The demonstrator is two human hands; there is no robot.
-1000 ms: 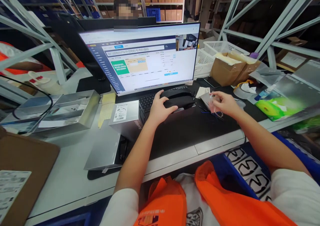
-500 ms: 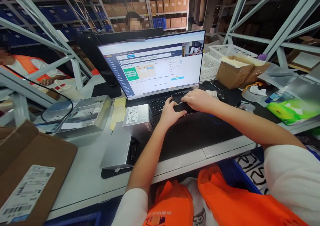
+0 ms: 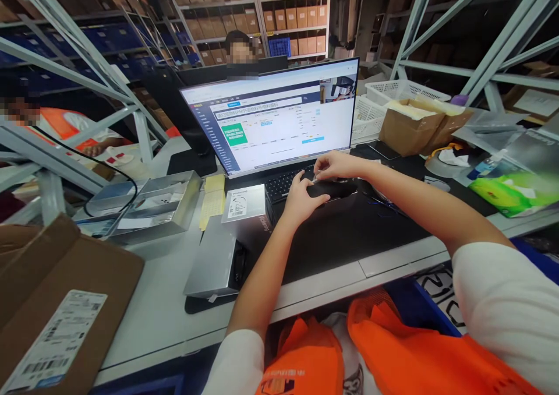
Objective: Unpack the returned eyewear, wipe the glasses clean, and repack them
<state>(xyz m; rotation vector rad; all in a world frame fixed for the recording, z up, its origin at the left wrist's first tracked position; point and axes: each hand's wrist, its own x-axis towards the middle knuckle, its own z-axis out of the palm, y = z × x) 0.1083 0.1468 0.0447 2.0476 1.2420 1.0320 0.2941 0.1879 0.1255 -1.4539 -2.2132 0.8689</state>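
Observation:
My left hand [image 3: 302, 197] is closed around the left end of a flat black object [image 3: 335, 190], thumb along its near side. What kind of object it is does not show. My right hand [image 3: 335, 165] is just above it, thumb and fingers pinched together near its top face. Something small and pale shows at those fingertips, too small to name. Right behind my hands is a black keyboard [image 3: 279, 186], partly covered by them. A lit monitor [image 3: 279, 127] stands behind the keyboard. Left of my left hand is a silver box with a white label [image 3: 245, 203].
Another silver box [image 3: 212, 258] lies in front of the labelled one. An open grey box [image 3: 163, 208] and a large brown carton [image 3: 65, 302] are on the left. Right are small cartons [image 3: 408, 126], a tape roll [image 3: 445, 163] and a green packet [image 3: 506, 194]. Two people are beyond the table.
My right hand has risen slightly off the black object, fingers now pinched. My left hand keeps its grip. On the monitor, a beige panel has faded. The view has shifted a little.

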